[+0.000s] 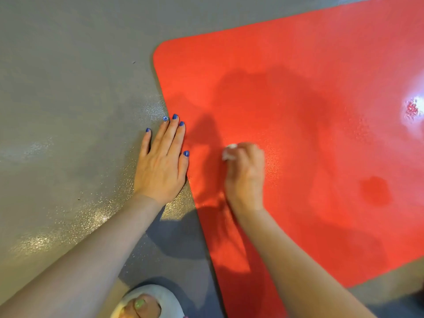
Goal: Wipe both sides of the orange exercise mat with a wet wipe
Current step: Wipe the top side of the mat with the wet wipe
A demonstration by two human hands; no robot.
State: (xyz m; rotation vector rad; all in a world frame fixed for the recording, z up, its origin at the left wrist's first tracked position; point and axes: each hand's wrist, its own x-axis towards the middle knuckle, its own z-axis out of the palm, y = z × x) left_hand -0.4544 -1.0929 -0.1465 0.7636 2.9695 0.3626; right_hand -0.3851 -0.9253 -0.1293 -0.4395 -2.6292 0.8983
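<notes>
The orange exercise mat (309, 92) lies flat on the floor and fills the right half of the view, its rounded corner at the upper middle. My right hand (245, 173) is on the mat near its left edge, fingers curled round a crumpled white wet wipe (229, 152) pressed against the surface. My left hand (163, 161) lies flat with straight fingers across the mat's left edge, palm mostly on the floor, thumb and fingertips on the mat. A shiny wet patch (413, 111) glints at the far right of the mat.
Grey speckled floor (68, 111) surrounds the mat on the left and top. My foot in a white slipper (146, 301) sits at the bottom edge, just left of the mat's near edge.
</notes>
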